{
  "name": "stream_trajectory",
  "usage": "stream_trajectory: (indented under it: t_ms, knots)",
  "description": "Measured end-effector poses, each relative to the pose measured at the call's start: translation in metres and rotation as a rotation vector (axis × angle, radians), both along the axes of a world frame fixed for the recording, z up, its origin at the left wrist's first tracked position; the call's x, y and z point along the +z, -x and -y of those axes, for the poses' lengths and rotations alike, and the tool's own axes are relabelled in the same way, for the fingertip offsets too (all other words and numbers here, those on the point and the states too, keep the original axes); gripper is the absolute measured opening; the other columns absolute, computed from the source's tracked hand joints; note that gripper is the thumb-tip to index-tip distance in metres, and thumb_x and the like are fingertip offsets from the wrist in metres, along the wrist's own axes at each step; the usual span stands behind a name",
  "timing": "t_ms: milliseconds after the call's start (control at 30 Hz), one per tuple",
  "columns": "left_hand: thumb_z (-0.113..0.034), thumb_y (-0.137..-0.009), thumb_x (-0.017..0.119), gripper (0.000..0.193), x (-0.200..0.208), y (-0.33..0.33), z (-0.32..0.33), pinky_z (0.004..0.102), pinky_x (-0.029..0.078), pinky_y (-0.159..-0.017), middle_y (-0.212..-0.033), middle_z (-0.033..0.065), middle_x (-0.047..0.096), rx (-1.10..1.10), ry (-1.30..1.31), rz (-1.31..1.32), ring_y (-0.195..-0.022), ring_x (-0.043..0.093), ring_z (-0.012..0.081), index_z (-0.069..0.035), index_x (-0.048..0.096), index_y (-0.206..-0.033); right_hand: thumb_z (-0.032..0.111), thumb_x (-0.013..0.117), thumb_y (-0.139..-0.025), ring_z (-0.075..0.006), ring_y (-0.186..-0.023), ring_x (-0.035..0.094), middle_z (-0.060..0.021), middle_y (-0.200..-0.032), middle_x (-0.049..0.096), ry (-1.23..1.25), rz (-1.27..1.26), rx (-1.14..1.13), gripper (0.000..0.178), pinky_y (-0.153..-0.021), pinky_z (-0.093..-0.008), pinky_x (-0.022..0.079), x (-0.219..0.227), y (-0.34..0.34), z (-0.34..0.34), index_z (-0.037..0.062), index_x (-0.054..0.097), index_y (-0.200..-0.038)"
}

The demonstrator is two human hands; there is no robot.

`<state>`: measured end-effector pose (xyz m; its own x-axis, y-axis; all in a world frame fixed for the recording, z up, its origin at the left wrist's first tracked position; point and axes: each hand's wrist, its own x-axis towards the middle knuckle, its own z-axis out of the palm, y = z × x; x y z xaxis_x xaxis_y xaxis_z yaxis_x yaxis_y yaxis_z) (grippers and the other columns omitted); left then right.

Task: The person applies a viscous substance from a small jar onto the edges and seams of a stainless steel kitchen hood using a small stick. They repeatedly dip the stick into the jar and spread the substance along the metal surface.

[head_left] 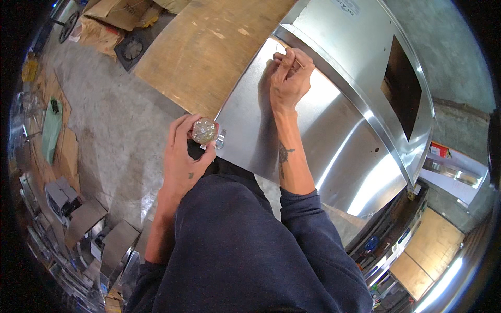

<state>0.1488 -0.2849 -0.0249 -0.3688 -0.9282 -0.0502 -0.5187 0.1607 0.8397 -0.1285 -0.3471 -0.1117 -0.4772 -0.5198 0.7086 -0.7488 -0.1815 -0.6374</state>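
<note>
The left hand [185,148] is curled partway closed around a round clear container [204,130] with a reddish edge, seen from above at the near left corner of a bright metal sheet [245,115]; thumb and fingers grip opposite sides, presumably to keep it steady. Its contents cannot be made out. A small shiny metal clip [221,140] sits just beside it at the same corner. The right hand [290,73] is over the far end of the sheet, fingers drawn together in a pinch; a slender stick [299,63] appears to be held between them, a grip that would suit fine control, though its kind and tip cannot be confirmed. The sheet lies beside a wooden-topped counter [209,47] at far left. Along the right, a raised steel panel [360,57] with a dark rectangular opening [402,86] bounds the right hand's room; whether it is joined to the sheet cannot be determined. The right forearm covers part of the sheet. On the concrete floor [115,99] to the left are cardboard [122,11], a green bundle [52,133] and a grey box [62,194].
</note>
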Motion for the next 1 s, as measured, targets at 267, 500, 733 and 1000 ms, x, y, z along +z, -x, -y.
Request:
stream_trajectory:
  t_ms: [267, 500, 733, 1000]
  knots:
    - [-0.003, -0.086, 0.083, 0.064, -0.005, 0.007, 0.009, 0.0430, 0.056, -0.103, -0.140, 0.0187, 0.058, -0.032, 0.047, -0.020, -0.122, 0.066, 0.0350, -0.004, 0.058, -0.145, 0.006, 0.068, -0.109, -0.0165, -0.080, 0.075, -0.0182, -0.110, 0.073, 0.078, -0.003, 0.001, 0.012, -0.065, -0.0299, 0.065, -0.005, 0.005, 0.011, -0.0026, 0.062, -0.114]
    - [-0.005, -0.085, 0.083, 0.063, -0.004, 0.010, 0.011, 0.0426, 0.054, -0.103, -0.140, 0.0190, 0.061, -0.003, 0.010, -0.036, -0.123, 0.065, 0.0339, -0.005, 0.062, -0.144, 0.007, 0.069, -0.108, -0.0167, -0.078, 0.074, -0.0174, -0.106, 0.075, 0.061, -0.024, -0.036, 0.011, -0.062, -0.0299, 0.062, -0.003, 0.003, 0.013, -0.0014, 0.064, -0.112]
    - [-0.005, -0.086, 0.083, 0.063, -0.005, 0.012, 0.011, 0.0428, 0.054, -0.103, -0.141, 0.0193, 0.060, -0.011, 0.014, -0.042, -0.124, 0.065, 0.0338, -0.005, 0.061, -0.145, 0.007, 0.069, -0.108, -0.0181, -0.078, 0.073, -0.0178, -0.105, 0.075, 0.054, -0.066, -0.036, 0.012, -0.061, -0.0307, 0.061, -0.004, 0.006, 0.012, -0.0021, 0.063, -0.112]
    - [-0.007, -0.086, 0.084, 0.064, -0.007, 0.010, 0.012, 0.0435, 0.054, -0.103, -0.142, 0.0192, 0.059, -0.013, -0.005, -0.049, -0.125, 0.064, 0.0339, -0.005, 0.060, -0.146, 0.009, 0.069, -0.108, -0.0192, -0.078, 0.074, -0.0182, -0.105, 0.075, 0.038, -0.087, -0.040, 0.013, -0.063, -0.0315, 0.061, -0.006, 0.007, 0.012, -0.0019, 0.063, -0.113]
